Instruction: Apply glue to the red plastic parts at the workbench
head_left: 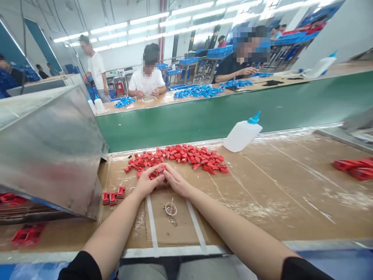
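A small red plastic part (161,169) with a grey face is pinched between my two hands, just in front of a loose pile of similar red parts (186,154). My left hand (149,180) grips it from the left with fingers and thumb. From the right, the fingers of my right hand (175,180) close on the same part. A little cup (170,209) with a thin stick standing in it sits on a taped cardboard sheet between my forearms. Left of my left forearm, several red parts (113,198) lie set apart from the pile.
A white squeeze bottle (242,135) with a blue nozzle stands behind the pile. The green conveyor belt (186,124) runs across beyond it, with people working on its far side. A sheet-metal housing (52,151) blocks the left. More red parts (354,168) lie far right.
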Tool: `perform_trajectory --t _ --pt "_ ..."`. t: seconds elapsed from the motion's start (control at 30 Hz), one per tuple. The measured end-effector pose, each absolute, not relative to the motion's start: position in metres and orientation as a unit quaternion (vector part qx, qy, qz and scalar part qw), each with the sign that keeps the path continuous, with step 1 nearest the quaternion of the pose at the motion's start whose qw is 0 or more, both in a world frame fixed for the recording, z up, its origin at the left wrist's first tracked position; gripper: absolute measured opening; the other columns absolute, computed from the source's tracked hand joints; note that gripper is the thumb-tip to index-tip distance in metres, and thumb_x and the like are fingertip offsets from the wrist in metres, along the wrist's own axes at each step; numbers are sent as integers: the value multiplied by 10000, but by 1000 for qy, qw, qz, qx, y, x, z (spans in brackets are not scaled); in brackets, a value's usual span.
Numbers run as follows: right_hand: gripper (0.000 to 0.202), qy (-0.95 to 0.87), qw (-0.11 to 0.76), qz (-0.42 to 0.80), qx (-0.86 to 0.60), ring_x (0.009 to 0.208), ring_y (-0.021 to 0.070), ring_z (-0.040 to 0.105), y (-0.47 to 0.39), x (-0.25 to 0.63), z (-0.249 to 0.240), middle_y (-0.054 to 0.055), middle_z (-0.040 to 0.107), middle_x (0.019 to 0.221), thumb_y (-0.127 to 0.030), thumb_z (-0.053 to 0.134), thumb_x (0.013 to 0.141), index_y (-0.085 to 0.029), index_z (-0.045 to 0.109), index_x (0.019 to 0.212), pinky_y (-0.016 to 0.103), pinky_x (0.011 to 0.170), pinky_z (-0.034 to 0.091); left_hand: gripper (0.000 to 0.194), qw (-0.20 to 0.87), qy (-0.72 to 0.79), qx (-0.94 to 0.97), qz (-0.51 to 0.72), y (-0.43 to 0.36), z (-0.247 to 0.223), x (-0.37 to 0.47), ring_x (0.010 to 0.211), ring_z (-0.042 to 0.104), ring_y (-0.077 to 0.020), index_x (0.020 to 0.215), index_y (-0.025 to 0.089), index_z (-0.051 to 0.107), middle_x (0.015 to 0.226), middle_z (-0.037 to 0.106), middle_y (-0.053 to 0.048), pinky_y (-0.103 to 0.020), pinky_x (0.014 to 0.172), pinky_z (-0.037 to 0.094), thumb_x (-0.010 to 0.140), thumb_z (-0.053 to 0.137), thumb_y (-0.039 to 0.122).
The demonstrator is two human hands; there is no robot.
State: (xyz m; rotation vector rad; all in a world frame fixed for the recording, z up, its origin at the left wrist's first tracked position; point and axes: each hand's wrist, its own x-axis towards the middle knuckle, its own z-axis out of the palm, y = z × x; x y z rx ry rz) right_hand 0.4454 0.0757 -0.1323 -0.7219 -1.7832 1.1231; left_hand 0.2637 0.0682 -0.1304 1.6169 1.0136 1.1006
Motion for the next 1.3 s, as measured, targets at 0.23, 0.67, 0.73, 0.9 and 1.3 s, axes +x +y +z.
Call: perform_trajectory --t 0.23,0.67,0.73,0.9,1.3 --pt "446 -708 459 455 -284 921 206 586 76 442 -132 70 627 1002 -594 449 1048 -179 603 1101 335 848 491 595 487 387 636 457 66 -134 264 1238 638 -294 1346 195 704 1310 711 -120 -438 1138 452 833 810 476" --pt "387 -774 268 175 -546 747 234 620 24 565 -120 74 680 852 -537 385 1038 -210 587 999 332 698 435 701 501 428 614 434 60 -133 260 687 577 -82 1386 247 549 1071 607 -29 -219 627 519 769 841 406" --pt "357 -767 197 58 -608 810 287 635 15 623 -133 128 702 904 -521 462 1009 -201 616 1033 371 728 431 635 524 425 602 428 61 -135 265 678 628 -101 1372 231 532 1065 623 -40 -215 570 509 820 777 426" --pt "352 -700 89 -118 -698 1074 374 601 8 721 -147 273 655 1219 -393 596 1002 -156 621 1260 459 849 410 478 554 440 579 405 61 -134 274 603 680 -148 1222 179 596 923 703 -49 -242 545 494 901 639 531" --pt "502 -895 307 182 -268 558 120 396 80 500 -69 -25 429 580 -437 503 1047 -192 450 612 287 602 276 521 341 486 697 402 56 -126 264 1038 646 -195 1308 200 500 1183 665 -73 -328 965 485 877 704 411"
